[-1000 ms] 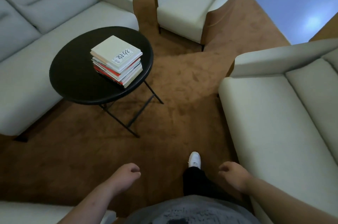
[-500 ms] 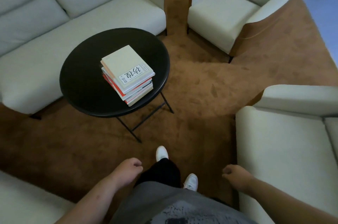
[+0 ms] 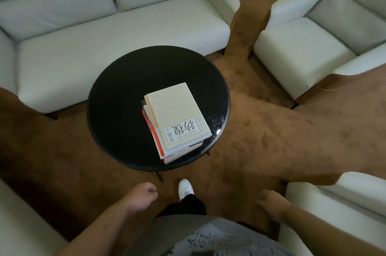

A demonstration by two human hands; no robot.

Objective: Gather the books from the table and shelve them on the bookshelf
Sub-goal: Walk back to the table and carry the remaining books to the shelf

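On the near right part of the round black counter (image 3: 117, 109), the uneven stack of books (image 3: 177, 122) may slide apart if lifted at once by the left grip (image 3: 142, 195) and right grip (image 3: 271, 201), both now loose and empty before the counter.

A stack of books (image 3: 177, 119) lay on the tabletop (image 3: 117, 109), right of centre; a sofa (image 3: 104, 32) stood behind, an armchair (image 3: 309, 47) to the right.
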